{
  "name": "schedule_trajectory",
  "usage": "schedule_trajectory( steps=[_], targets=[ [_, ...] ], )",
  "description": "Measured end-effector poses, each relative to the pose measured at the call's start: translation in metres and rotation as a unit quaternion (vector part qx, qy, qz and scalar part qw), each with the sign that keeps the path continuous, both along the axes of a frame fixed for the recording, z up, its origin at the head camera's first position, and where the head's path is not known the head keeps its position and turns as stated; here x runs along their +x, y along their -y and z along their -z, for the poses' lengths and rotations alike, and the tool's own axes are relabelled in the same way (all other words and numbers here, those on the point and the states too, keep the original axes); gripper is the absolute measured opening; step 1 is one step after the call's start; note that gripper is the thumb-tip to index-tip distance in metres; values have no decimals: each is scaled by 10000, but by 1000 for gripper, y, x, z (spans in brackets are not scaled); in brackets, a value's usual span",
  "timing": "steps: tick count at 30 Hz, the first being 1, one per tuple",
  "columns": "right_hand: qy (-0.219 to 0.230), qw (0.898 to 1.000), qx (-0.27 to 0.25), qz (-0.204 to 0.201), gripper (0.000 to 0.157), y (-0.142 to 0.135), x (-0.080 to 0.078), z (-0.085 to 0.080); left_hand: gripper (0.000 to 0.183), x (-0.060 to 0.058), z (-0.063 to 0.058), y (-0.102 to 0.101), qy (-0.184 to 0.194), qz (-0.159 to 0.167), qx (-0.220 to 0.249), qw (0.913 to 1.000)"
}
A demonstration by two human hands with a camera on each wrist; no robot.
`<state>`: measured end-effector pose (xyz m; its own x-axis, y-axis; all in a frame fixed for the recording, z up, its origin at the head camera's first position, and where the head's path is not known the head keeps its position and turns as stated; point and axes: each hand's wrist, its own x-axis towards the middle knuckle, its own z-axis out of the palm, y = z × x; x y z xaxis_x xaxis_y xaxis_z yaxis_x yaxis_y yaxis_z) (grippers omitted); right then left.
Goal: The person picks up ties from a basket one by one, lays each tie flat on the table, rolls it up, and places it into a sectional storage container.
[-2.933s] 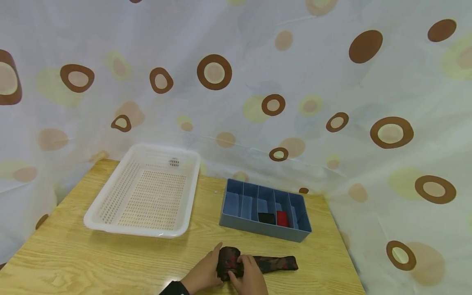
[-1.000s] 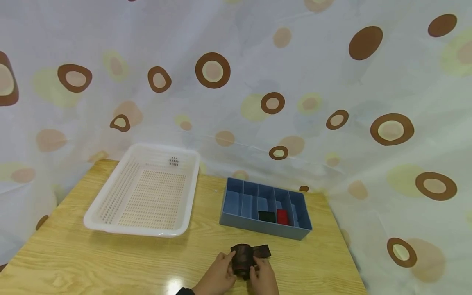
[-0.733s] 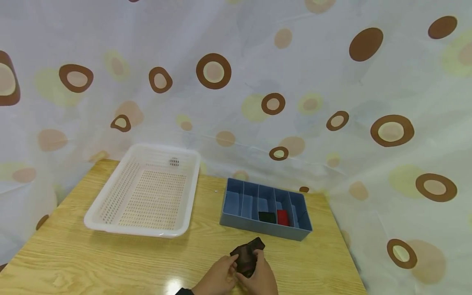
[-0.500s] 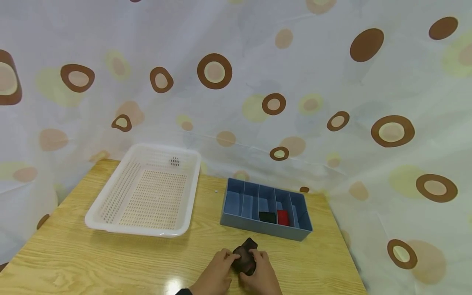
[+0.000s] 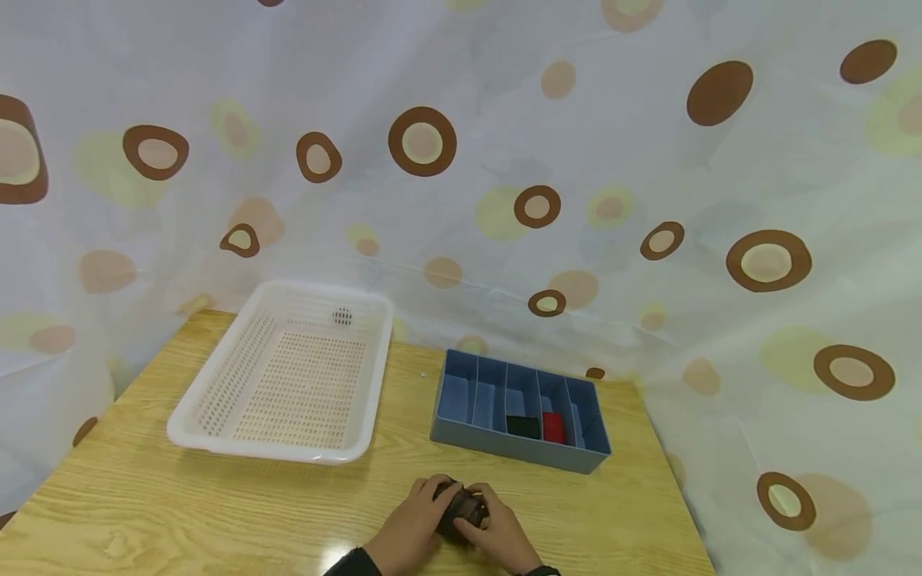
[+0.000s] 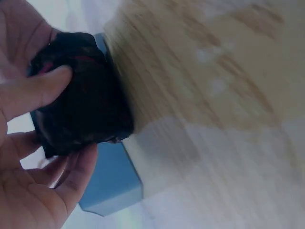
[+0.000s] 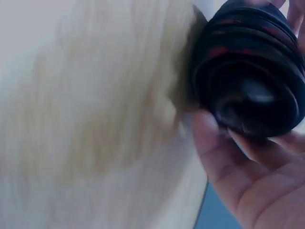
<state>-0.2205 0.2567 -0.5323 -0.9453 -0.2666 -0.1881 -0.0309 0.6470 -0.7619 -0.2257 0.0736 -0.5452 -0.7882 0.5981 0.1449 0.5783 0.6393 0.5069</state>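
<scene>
A dark roll of cloth with reddish patterning [image 5: 461, 512] is between my two hands, near the front of the table. My left hand [image 5: 410, 528] grips its left side; in the left wrist view, the thumb presses on the dark cloth roll [image 6: 86, 105] while other fingers curl beneath. From the other side my right hand [image 5: 500, 536] holds it, thumb toward the front and fingers around the far side. In the right wrist view, the end of the roll [image 7: 248, 86] shows wound layers and a dark hollow.
Beyond the hands stands a blue divided box [image 5: 519, 456], with a black roll [image 5: 523, 427] and a red roll [image 5: 554, 428] in separate compartments. A white perforated basket [image 5: 270, 452] sits at the left on the wooden table [image 5: 216, 512]. A patterned sheet [image 5: 461, 80] hangs behind.
The cloth strip's free tail, long at first, has shortened and is now wound into the roll. Both hands have turned the roll and shifted slightly left over the last half second.
</scene>
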Motion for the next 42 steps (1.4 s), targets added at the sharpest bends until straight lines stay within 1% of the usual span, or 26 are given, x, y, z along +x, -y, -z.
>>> schedule_trajectory(
  steps=[2, 4, 8, 9, 10, 11, 12, 13, 15, 16, 17, 18, 20, 22, 23, 24, 26, 27, 29, 30, 32, 35, 37, 39, 40, 42],
  targets=[
    [41, 10000, -37, -82, 65, 5, -1, 4, 66, -1, 4, 3, 426, -114, 149, 9989],
    [39, 9999, -20, -117, 70, 10, -2, 7, 67, -3, 8, 6, 850, -234, 425, 9952],
    [-70, 9999, -116, -20, 66, 17, -4, 5, 77, -5, 13, 11, 1372, -497, 1017, 9841],
    [-129, 9998, -168, 14, 64, 18, -4, 3, 80, -6, 13, 12, 1586, -565, 1207, 9783],
    [-174, 9996, -222, 42, 64, 19, -4, 0, 84, -7, 12, 13, 1851, -599, 1445, 9702],
    [-215, 9993, -287, 55, 64, 21, -4, -3, 86, -8, 11, 14, 2172, -618, 1726, 9588],
    [-256, 9990, -347, 63, 65, 22, -4, -7, 87, -9, 9, 16, 2601, -639, 2066, 9410],
    [-302, 9987, -398, 78, 66, 23, -4, -10, 88, -9, 5, 17, 3086, -638, 2457, 9167],
    [-451, 9981, -414, 93, 69, 26, -3, -18, 91, -10, -1, 19, 3975, -639, 3169, 8588],
    [-577, 9975, -383, 113, 70, 27, -3, -21, 93, -11, -4, 21, 4326, -659, 3431, 8311],
    [-763, 9965, -319, 148, 70, 28, -3, -25, 94, -10, -8, 22, 4612, -705, 3612, 8074],
    [-979, 9947, -226, 210, 69, 29, -3, -28, 95, -10, -11, 23, 4850, -734, 3763, 7860],
    [-1431, 9891, -25, 355, 67, 30, -4, -33, 97, -9, -16, 25, 5139, -750, 3945, 7581],
    [-1723, 9842, 35, 401, 64, 31, -4, -37, 97, -8, -20, 26, 5314, -662, 4211, 7321],
    [-1757, 9838, -2, 341, 63, 31, -5, -38, 95, -7, -22, 26, 5369, -566, 4385, 7185],
    [-1731, 9846, -59, 244, 63, 32, -4, -40, 94, -7, -23, 26, 5387, -449, 4555, 7073],
    [-1546, 9877, -250, 17, 65, 32, -3, -42, 91, -7, -25, 26, 5356, -221, 4838, 6918],
    [-1433, 9891, -336, -77, 66, 33, -3, -42, 89, -7, -26, 26, 5308, -117, 4938, 6887],
    [-1260, 9909, -443, -185, 65, 33, -1, -44, 84, -7, -27, 26, 5211, 46, 5059, 6874],
    [-1208, 9913, -480, -207, 65, 33, -1, -44, 82, -7, -28, 26, 5163, 75, 5081, 6894],
    [-1074, 9918, -662, -217, 62, 33, 1, -44, 79, -7, -28, 25, 5128, 77, 5137, 6879],
    [-704, 9887, -1277, -352, 59, 35, 4, -43, 75, -6, -28, 21, 5096, 58, 5200, 6855],
    [-374, 9810, -1850, -439, 60, 37, 6, -43, 74, -4, -26, 18, 5044, 8, 5241, 6862],
    [-12, 9700, -2382, -494, 66, 40, 8, -42, 75, -3, -24, 16, 4953, -85, 5256, 6916],
    [146, 9651, -2564, -506, 68, 41, 9, -42, 75, -2, -23, 15, 4892, -172, 5251, 6962],
    [373, 9599, -2726, -536, 73, 43, 10, -44, 75, -1, -22, 14, 4761, -319, 5236, 7058]
  ],
)
